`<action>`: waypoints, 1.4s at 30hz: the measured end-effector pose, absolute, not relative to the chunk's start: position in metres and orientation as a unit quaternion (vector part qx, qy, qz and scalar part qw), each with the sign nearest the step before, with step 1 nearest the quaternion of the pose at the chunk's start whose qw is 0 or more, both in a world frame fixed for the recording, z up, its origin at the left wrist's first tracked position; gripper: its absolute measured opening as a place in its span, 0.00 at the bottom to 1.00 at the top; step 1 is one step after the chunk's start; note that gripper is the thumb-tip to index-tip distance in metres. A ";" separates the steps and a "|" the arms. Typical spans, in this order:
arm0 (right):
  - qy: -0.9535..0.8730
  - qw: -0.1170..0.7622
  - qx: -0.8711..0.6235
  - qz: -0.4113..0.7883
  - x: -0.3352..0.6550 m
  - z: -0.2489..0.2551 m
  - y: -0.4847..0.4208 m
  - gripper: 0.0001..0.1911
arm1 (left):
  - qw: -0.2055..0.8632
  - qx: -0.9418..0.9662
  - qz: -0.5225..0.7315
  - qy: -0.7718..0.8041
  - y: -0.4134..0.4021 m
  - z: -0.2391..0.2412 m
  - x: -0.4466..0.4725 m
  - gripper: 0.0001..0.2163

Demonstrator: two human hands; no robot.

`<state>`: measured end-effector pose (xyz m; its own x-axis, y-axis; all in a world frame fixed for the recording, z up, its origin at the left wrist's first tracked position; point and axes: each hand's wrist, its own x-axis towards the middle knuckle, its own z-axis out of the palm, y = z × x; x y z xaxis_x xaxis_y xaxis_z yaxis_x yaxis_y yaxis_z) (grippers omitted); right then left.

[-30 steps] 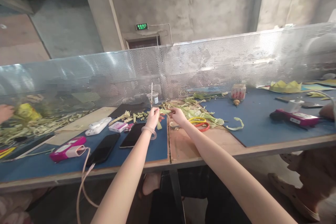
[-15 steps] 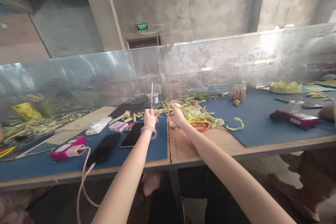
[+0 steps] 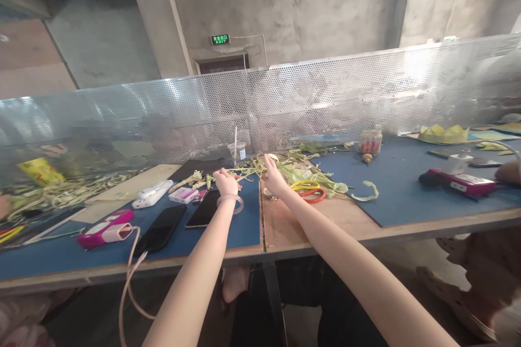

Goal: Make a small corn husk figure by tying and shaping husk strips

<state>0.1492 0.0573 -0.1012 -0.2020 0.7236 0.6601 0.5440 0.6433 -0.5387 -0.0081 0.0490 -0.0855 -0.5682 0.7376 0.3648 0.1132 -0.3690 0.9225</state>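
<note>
My left hand [image 3: 226, 181], with a pale bangle [image 3: 240, 205] at its wrist, is closed on thin green leaf strips [image 3: 246, 173] that stretch across toward my right hand. My right hand [image 3: 275, 179] has its fingers pressed together at the other end of these strips; its fingertips are partly hidden. Just left of my left hand lies a knobbly green braid [image 3: 208, 180]. Right of my right hand spreads a heap of loose pale green leaves [image 3: 301, 172]. Scissors [image 3: 307, 186] with yellow and red handles lie against that heap.
A tablet [image 3: 205, 209], a black phone [image 3: 163, 227], a white and pink box [image 3: 183, 195] and a magenta device [image 3: 106, 229] with a cable lie at left. A plastic cup [image 3: 240, 152] with a straw stands behind. At right are a jar [image 3: 370, 142] and another magenta device [image 3: 468, 183].
My left hand has moved a little to the left, away from my right hand, and the strips between them show more length. My right hand has barely moved.
</note>
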 end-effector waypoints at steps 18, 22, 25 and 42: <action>-0.836 0.388 -0.382 0.063 0.159 -0.099 0.054 0.46 | 0.181 0.367 0.729 0.548 0.042 -0.078 -0.012 0.06; -0.836 0.397 -0.377 0.034 0.163 -0.096 0.058 0.44 | 0.164 0.358 0.738 0.547 0.039 -0.077 -0.013 0.06; -0.834 0.391 -0.389 0.004 0.166 -0.095 0.059 0.44 | 0.159 0.361 0.741 0.544 0.039 -0.077 -0.014 0.07; -0.773 0.492 -0.399 0.022 0.162 -0.084 0.042 0.41 | 0.308 0.552 0.596 0.495 0.043 -0.083 -0.005 0.24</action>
